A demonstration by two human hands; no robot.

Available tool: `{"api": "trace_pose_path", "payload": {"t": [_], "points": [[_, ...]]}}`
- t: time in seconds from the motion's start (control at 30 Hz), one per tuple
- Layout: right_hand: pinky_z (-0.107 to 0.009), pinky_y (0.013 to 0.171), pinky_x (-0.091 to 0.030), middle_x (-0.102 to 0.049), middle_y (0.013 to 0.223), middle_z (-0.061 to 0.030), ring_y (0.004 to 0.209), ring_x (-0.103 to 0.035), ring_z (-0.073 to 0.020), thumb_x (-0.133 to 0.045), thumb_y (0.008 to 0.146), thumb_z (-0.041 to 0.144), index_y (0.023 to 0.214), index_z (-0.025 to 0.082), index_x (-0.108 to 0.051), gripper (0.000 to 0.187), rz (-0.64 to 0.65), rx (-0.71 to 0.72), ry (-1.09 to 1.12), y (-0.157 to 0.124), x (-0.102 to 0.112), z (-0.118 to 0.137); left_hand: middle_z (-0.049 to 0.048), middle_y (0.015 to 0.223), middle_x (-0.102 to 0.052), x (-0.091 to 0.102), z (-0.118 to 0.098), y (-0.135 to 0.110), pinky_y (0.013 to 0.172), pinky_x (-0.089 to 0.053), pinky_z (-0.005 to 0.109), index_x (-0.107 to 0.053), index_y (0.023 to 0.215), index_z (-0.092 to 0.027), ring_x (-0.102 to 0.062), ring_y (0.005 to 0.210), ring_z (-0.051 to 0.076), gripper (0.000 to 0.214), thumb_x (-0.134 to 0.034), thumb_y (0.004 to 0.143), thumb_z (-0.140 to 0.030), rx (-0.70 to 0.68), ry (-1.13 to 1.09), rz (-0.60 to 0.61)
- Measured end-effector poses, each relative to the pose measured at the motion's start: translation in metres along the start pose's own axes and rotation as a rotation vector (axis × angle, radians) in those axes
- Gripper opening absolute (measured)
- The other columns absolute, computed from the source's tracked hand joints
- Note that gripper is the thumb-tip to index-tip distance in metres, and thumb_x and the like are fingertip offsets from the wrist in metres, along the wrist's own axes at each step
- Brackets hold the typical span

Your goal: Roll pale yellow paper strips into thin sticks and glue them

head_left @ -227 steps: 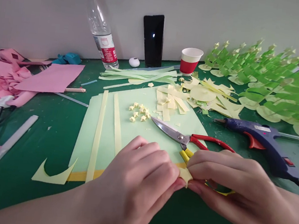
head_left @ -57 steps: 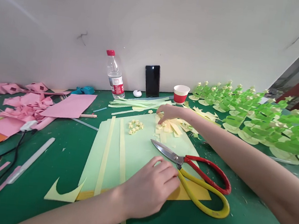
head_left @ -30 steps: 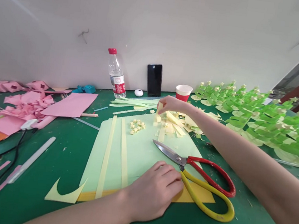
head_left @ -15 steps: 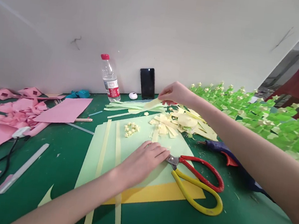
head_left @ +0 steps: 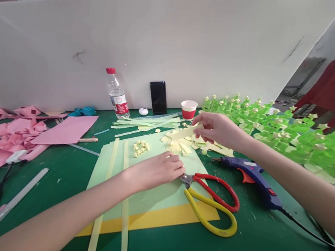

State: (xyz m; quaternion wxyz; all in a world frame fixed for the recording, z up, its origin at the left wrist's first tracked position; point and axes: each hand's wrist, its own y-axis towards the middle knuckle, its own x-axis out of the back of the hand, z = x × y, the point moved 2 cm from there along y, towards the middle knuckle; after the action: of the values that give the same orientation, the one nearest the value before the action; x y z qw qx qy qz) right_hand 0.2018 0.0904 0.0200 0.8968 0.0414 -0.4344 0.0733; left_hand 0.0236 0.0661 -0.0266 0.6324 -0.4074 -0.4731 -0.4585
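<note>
My right hand is over the pile of pale yellow paper scraps, thumb and fingers pinching the end of a pale yellow paper strip. My left hand rests on light green paper sheets, fingers curled down and closed; what lies under them is hidden. Against its fingertips are scissors with one red and one yellow handle, their blades mostly covered by the hand. Small folded paper stars sit on the sheet beyond my left hand. Two long pale strips lie across the sheets.
A glue gun lies at right, near rows of green paper stems with stars. At the back stand a bottle, a phone and a paper cup. Pink paper pieces cover the left side.
My right hand has moved right and nearer from the green strips to the scrap pile, uncovering the cup. My left hand stays by the scissors. The view has shifted slightly.
</note>
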Motion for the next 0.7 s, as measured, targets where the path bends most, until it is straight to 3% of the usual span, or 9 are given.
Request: {"api": "trace_pose_path", "payload": {"t": [0.2, 0.37, 0.5, 0.6, 0.7], "points": [[-0.02, 0.053, -0.047, -0.058, 0.076, 0.0012, 0.058, -0.053, -0.0065, -0.054, 0.093, 0.027, 0.094, 0.012, -0.058, 0.016, 0.003, -0.006, 0.145, -0.022, -0.001, -0.016, 0.0076, 0.11, -0.062, 0.01, 0.013, 0.004, 0.082, -0.053, 0.041, -0.059, 0.109, -0.014, -0.062, 0.096, 0.021, 0.022, -0.057, 0.09, -0.025, 0.014, -0.01, 0.072], [-0.017, 0.044, -0.036, -0.051, 0.06, 0.0051, 0.046, -0.042, -0.0043, -0.058, 0.088, 0.025, 0.082, 0.012, -0.059, 0.015, -0.022, 0.024, 0.302, -0.035, -0.004, -0.023, 0.0085, 0.114, -0.06, 0.003, 0.023, 0.004, 0.083, -0.053, 0.042, -0.057, 0.113, -0.015, -0.061, 0.098, 0.022, 0.026, -0.056, 0.09, -0.028, 0.074, -0.12, 0.126], [-0.021, 0.045, -0.034, -0.047, 0.055, 0.0033, 0.046, -0.039, -0.006, -0.058, 0.081, 0.043, 0.073, 0.017, -0.059, 0.027, -0.01, 0.029, 0.476, -0.04, -0.005, -0.024, 0.0083, 0.113, -0.061, -0.002, 0.027, 0.0, 0.081, -0.053, 0.041, -0.058, 0.112, -0.015, -0.062, 0.096, 0.021, 0.026, -0.056, 0.091, -0.028, 0.157, -0.301, 0.117], [-0.021, 0.042, -0.033, -0.049, 0.06, 0.0011, 0.047, -0.04, -0.0063, -0.06, 0.073, 0.058, 0.067, 0.017, -0.054, 0.041, 0.093, -0.001, 0.574, -0.041, -0.01, -0.023, 0.0081, 0.113, -0.061, 0.001, 0.029, -0.006, 0.084, -0.052, 0.043, -0.059, 0.11, -0.015, -0.061, 0.099, 0.022, 0.024, -0.057, 0.09, -0.028, 0.272, -0.474, 0.057], [-0.021, 0.039, -0.032, -0.049, 0.055, 0.0011, 0.043, -0.039, -0.0059, -0.066, 0.066, 0.059, 0.063, 0.016, -0.055, 0.045, 0.303, -0.043, 0.565, -0.045, -0.023, -0.02, 0.0106, 0.119, -0.059, 0.008, 0.023, -0.013, 0.094, -0.045, 0.048, -0.058, 0.113, -0.014, -0.055, 0.112, 0.025, 0.025, -0.048, 0.094, -0.028, 0.451, -0.68, -0.057]]}}
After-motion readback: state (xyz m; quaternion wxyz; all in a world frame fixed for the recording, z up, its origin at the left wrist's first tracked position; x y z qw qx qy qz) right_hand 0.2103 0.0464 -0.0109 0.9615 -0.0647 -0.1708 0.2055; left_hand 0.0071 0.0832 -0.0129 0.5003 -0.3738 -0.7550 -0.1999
